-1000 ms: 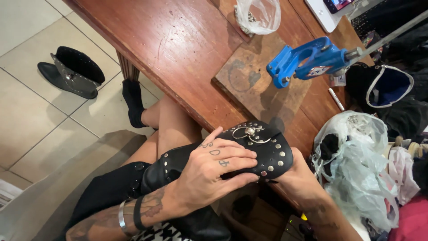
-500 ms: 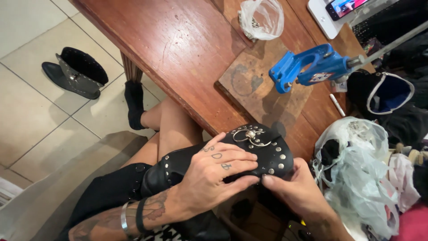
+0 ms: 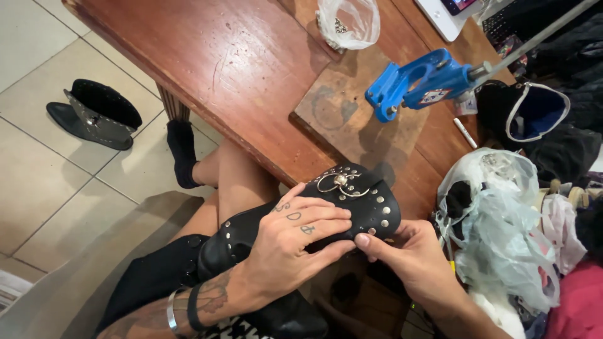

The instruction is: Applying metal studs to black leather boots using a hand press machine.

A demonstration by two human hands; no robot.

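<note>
A black leather boot (image 3: 361,194) with metal studs and a metal ring ornament lies across my lap, its toe end against the edge of the wooden table (image 3: 207,69). My left hand (image 3: 295,242) lies flat over the boot's middle, fingers wrapped around it. My right hand (image 3: 408,257) grips the boot from below at the studded end, thumb pressed on the lower edge.
A blue hand press (image 3: 427,78) stands on a wooden board (image 3: 352,119). A clear bag of small metal parts (image 3: 348,22) lies farther back. Crumpled plastic bags (image 3: 502,226) pile at the right. A second studded boot (image 3: 97,116) lies on the tiled floor.
My right hand has slid up, so its thumb now presses the boot's lower studded edge. The boot has tipped slightly toward the table.
</note>
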